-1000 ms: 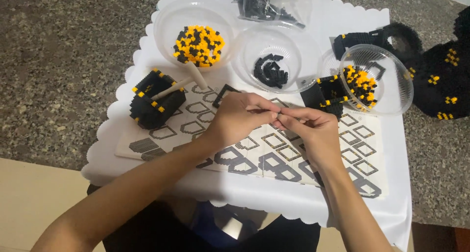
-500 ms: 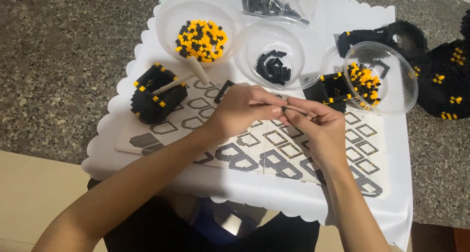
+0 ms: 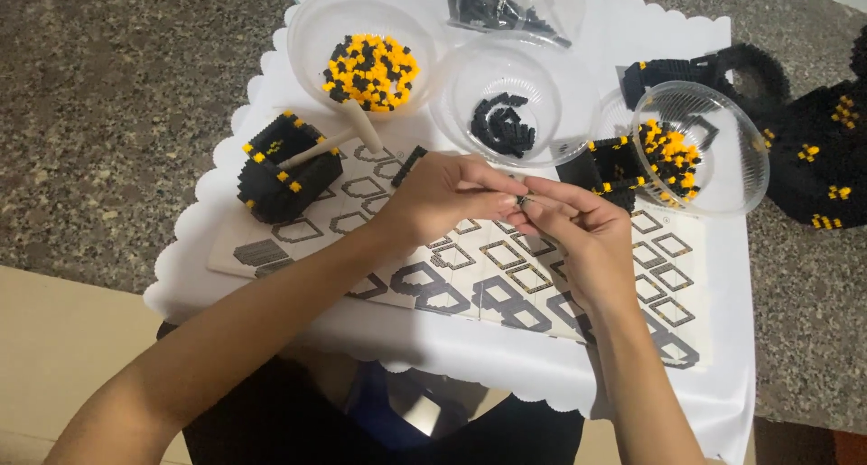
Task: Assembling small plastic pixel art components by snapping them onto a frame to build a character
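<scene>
L hand (image 3: 444,197), R hand (image 3: 567,227), pinching tiny blk piece (image 3: 521,199)

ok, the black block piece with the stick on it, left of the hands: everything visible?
The block piece is a small open-topped box shape built of tiny black bricks, plastic by the look, with yellow bricks dotted at its corners and rim. It sits tilted on the printed sheet, left of the left hand, which does not touch it. A pale stick rests across its top.
</scene>
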